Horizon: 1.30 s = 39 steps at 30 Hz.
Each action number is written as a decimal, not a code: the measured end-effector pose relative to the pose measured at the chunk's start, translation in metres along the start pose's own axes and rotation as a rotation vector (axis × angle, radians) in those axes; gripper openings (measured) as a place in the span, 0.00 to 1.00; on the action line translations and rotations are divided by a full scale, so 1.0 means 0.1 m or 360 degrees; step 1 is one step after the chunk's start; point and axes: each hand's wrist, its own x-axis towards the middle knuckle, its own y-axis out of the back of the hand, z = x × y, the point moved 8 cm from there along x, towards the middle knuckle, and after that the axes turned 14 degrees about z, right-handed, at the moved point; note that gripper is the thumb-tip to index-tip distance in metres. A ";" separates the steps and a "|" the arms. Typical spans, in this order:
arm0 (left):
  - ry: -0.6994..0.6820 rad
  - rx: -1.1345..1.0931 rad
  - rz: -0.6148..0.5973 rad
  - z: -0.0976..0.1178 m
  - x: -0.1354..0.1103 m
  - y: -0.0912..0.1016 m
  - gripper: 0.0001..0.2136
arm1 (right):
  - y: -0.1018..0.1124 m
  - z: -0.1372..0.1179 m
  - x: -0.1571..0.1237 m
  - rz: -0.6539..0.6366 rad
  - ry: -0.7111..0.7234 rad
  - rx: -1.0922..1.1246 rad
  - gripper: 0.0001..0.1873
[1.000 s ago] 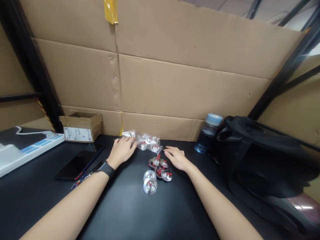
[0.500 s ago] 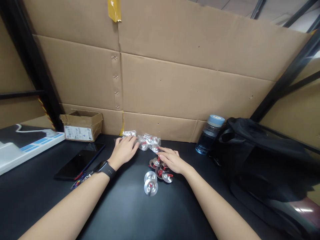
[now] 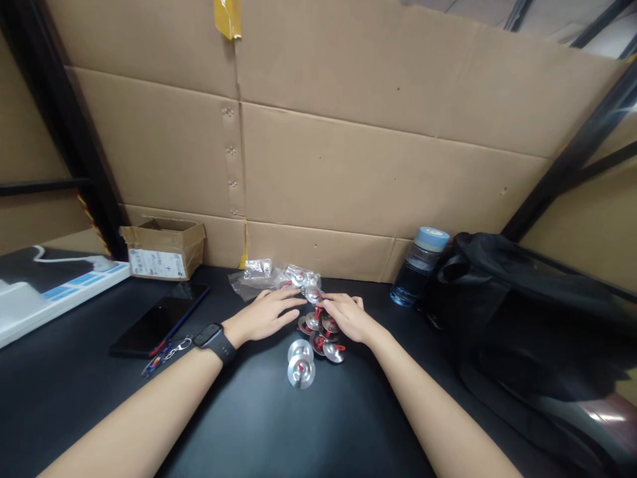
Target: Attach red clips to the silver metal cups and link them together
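Phone (image 3: 159, 322) first, lying well to the left of the left hand (image 3: 266, 315), and now the movement: that hand slides right, leaving a clear plastic wrapper (image 3: 241, 285) and a silvery packet (image 3: 257, 269) uncovered just beyond it. Its fingers are stretched out, clasping nothing, tips up against the wrapped discs (image 3: 298, 275). So both hands now meet at one bundle! Between their fingertips sits a shiny disc (image 3: 312, 294), domed side up, red at its right edge; being round, it shows no long axis. Nearer than the hands, two silver discs (image 3: 301, 368) overlap in a line running away from the wearer, the front one's red loop upward. Darker discs (image 3: 318, 342) crowd just beside the right hand (image 3: 351, 318), one loop pointing right. That hand reaches left to the bundle's edge; whether it pinches anything, I can't tell.
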 end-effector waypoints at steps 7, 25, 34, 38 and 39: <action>0.0022 0.0127 0.0091 -0.10 -0.01 -0.02 0.23 | 0.20 0.11 0.03 0.0221 -0.0045 -0.0305 0.22; 0.0095 -0.0057 0.0196 -0.27 -0.02 -0.08 0.20 | 0.09 0.24 0.03 0.0178 0.0046 -0.0237 0.20; 0.0094 -0.0007 0.0166 -0.28 -0.02 -0.11 0.20 | 0.14 0.35 0.03 0.0351 -0.0094 -0.0209 0.16; 0.0087 -0.0006 0.0178 -0.29 -0.02 -0.11 0.20 | 0.25 0.44 0.05 0.0585 -0.0207 -0.0095 0.16; 0.0089 -0.0010 0.0179 -0.29 -0.02 -0.10 0.19 | 0.29 0.45 0.05 0.0658 -0.0236 -0.0060 0.15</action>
